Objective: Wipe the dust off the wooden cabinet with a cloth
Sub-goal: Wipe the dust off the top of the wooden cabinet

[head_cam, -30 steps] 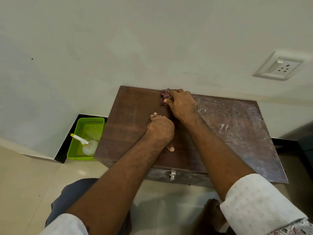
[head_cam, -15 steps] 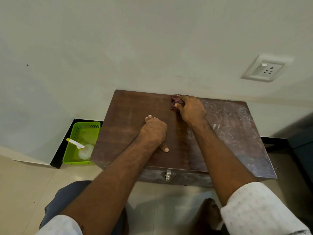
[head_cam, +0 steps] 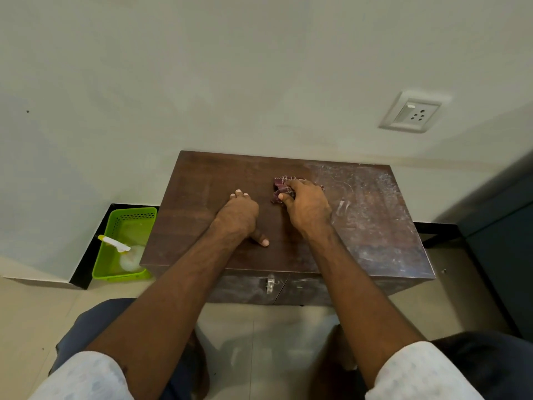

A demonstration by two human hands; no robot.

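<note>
Mostly under the gripping right hand (head_cam: 308, 207), cloth (head_cam: 279, 189); left hand (head_cam: 238, 215) flat on cabinet (head_cam: 202, 183).

Maroon cloth (head_cam: 281, 191), brown cabinet (head_cam: 207, 197), green basket (head_cam: 127, 223).

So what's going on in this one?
A person is dusting a wooden cabinet. The right hand grips a bunched maroon cloth against the top, near the middle, while the left hand rests on the top beside it. The left part looks dark and clean; the right part is streaked with dust.
</note>
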